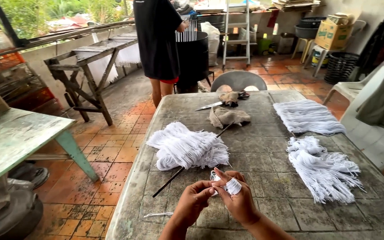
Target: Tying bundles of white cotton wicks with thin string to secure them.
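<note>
Near edge of the desk (263,155), both hands closed on a small bundle of white string (230,184), left hand (193,201) pinching, right hand (238,200) wrapping it round the fingers — best kept taut and even, I'd say.

Just ahead of the hands (216,195) a pile of white string (185,149) lies over a thin dark rod (178,171), blocking the way forward-left. To their right another string heap (325,171) fills the table (263,155) side. Between the two piles a bare strip of tabletop runs forward to a crumpled rag (226,116). Left and right of the wrists the near table edge is bare, but for a loose strand (157,215) to the left.
</note>
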